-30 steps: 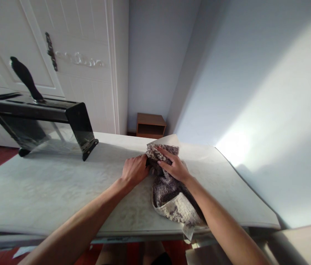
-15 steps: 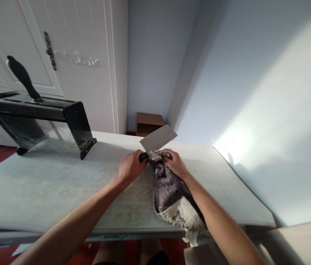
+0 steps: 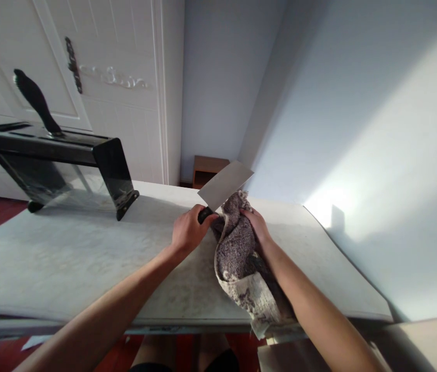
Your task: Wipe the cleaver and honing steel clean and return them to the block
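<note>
My left hand (image 3: 190, 227) is closed around the black handle of a cleaver (image 3: 226, 185), whose broad grey blade points up and away to the right. In my right hand (image 3: 257, 226) is a bunched purple-grey and cream towel (image 3: 237, 252), gripped near its upper end. That end of the towel rises against the lower edge of the blade. Its folds hang down over the white tabletop (image 3: 156, 289) to the front edge, where a cream corner droops. Part of my right hand's fingers is hidden behind the cloth.
At the left of the tabletop stands a black knife block (image 3: 59, 150) with clear sides and one black-handled knife (image 3: 38, 101) in it. White cabinet doors (image 3: 117, 119) are behind it. A small brown wooden cabinet (image 3: 210, 164) sits beyond the far edge. A pale wall (image 3: 358, 129) borders the right.
My right hand has shifted slightly right and raised the towel's upper end along the blade. The towel is stretched out more. The cleaver has moved up a little.
</note>
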Demonstrator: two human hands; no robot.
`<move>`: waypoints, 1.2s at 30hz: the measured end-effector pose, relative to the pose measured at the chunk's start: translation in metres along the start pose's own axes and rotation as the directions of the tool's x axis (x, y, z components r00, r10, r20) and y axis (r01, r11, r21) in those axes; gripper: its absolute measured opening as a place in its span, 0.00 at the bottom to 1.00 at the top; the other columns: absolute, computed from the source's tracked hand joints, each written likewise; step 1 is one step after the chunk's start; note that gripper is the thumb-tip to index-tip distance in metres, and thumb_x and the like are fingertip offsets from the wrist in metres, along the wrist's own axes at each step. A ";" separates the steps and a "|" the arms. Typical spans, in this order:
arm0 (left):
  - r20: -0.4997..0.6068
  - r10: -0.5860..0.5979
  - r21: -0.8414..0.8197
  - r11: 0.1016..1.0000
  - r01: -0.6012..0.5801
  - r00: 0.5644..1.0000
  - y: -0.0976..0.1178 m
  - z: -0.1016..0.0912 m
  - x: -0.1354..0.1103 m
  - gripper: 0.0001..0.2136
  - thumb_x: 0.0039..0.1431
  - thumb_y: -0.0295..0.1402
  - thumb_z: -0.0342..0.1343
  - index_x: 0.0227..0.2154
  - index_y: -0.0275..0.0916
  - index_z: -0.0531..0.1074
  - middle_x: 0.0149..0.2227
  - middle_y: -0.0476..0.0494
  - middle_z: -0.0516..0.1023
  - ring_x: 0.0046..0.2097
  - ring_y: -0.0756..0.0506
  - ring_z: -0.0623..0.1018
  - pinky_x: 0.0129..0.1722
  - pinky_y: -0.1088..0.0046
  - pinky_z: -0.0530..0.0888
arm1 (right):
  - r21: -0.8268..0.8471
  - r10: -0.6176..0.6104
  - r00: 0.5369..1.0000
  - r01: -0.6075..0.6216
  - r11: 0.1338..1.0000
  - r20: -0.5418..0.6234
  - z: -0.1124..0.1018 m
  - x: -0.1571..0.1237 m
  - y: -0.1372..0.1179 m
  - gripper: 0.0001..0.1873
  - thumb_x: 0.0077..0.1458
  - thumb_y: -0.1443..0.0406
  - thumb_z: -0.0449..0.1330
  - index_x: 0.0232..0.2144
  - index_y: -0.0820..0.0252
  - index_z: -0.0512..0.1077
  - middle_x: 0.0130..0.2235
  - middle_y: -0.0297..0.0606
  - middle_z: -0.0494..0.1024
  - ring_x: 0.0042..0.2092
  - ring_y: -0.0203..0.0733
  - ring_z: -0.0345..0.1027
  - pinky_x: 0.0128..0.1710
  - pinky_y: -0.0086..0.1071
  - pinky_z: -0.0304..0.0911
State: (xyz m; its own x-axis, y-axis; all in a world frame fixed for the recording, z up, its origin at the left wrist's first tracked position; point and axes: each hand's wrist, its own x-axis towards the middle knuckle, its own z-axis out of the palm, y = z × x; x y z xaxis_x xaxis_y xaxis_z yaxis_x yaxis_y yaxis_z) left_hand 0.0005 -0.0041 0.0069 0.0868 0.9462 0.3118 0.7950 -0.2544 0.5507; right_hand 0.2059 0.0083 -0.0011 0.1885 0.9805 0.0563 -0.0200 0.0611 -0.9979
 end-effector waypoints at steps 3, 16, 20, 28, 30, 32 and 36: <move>0.010 0.040 0.039 0.998 -0.040 0.999 0.000 0.000 -0.002 0.18 0.61 0.49 0.50 0.45 0.42 0.71 0.42 0.44 0.80 0.43 0.40 0.78 0.36 0.70 0.67 | 0.238 0.127 0.982 -0.158 0.958 0.141 0.010 -0.009 -0.003 0.18 0.43 0.56 0.64 0.37 0.57 0.73 0.29 0.34 0.80 0.32 0.46 0.74 0.36 0.39 0.68; 0.231 0.262 0.166 0.938 -0.303 0.937 0.000 -0.002 -0.005 0.18 0.66 0.43 0.44 0.54 0.43 0.65 0.49 0.40 0.76 0.48 0.39 0.77 0.42 0.67 0.69 | 0.226 0.133 0.960 -0.190 0.955 0.245 0.024 -0.024 -0.002 0.18 0.34 0.59 0.72 0.30 0.61 0.76 0.27 0.34 0.79 0.30 0.41 0.72 0.36 0.34 0.68; 0.253 0.249 0.137 0.947 -0.290 0.935 0.002 -0.003 -0.001 0.17 0.65 0.42 0.47 0.53 0.44 0.65 0.50 0.40 0.76 0.49 0.39 0.76 0.44 0.67 0.69 | 0.217 0.111 0.984 -0.140 0.966 0.140 0.027 -0.021 0.000 0.18 0.31 0.59 0.73 0.27 0.61 0.76 0.26 0.34 0.79 0.29 0.41 0.72 0.36 0.35 0.68; 0.259 0.237 0.100 0.958 -0.270 0.937 -0.002 -0.006 0.008 0.13 0.63 0.41 0.49 0.45 0.41 0.69 0.43 0.39 0.79 0.44 0.38 0.78 0.40 0.67 0.69 | 0.249 0.061 0.998 -0.054 0.967 -0.024 0.022 -0.017 0.001 0.20 0.34 0.57 0.72 0.30 0.61 0.76 0.29 0.34 0.79 0.32 0.42 0.73 0.38 0.35 0.68; 0.274 0.250 0.091 0.955 -0.284 0.929 -0.002 -0.008 0.007 0.12 0.63 0.40 0.48 0.43 0.41 0.70 0.43 0.39 0.79 0.44 0.39 0.77 0.40 0.68 0.69 | 0.259 0.066 0.997 -0.054 0.964 -0.038 0.020 -0.016 0.001 0.20 0.35 0.57 0.72 0.31 0.61 0.76 0.29 0.34 0.79 0.32 0.42 0.73 0.38 0.35 0.68; 0.287 0.260 0.083 0.952 -0.295 0.922 -0.002 -0.008 0.007 0.11 0.63 0.39 0.48 0.42 0.41 0.71 0.43 0.40 0.79 0.45 0.39 0.77 0.41 0.68 0.68 | 0.268 0.052 0.998 -0.044 0.962 -0.024 0.020 -0.016 0.001 0.20 0.35 0.57 0.72 0.31 0.61 0.75 0.29 0.34 0.79 0.32 0.42 0.73 0.38 0.34 0.68; 0.299 0.267 0.102 0.946 -0.309 0.916 -0.005 -0.008 0.005 0.11 0.63 0.39 0.48 0.41 0.41 0.71 0.42 0.39 0.79 0.44 0.38 0.78 0.40 0.67 0.68 | 0.260 0.033 0.999 -0.042 0.965 0.040 0.023 -0.018 0.002 0.20 0.35 0.58 0.72 0.31 0.60 0.74 0.28 0.33 0.79 0.31 0.40 0.72 0.36 0.34 0.68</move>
State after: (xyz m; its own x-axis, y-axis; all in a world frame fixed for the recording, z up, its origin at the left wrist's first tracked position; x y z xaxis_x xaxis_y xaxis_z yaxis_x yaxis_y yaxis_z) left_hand -0.0077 0.0004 0.0125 0.4713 0.8588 0.2006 0.7863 -0.5122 0.3455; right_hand 0.1798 -0.0048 -0.0034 0.1482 0.9887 0.0248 -0.2827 0.0663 -0.9569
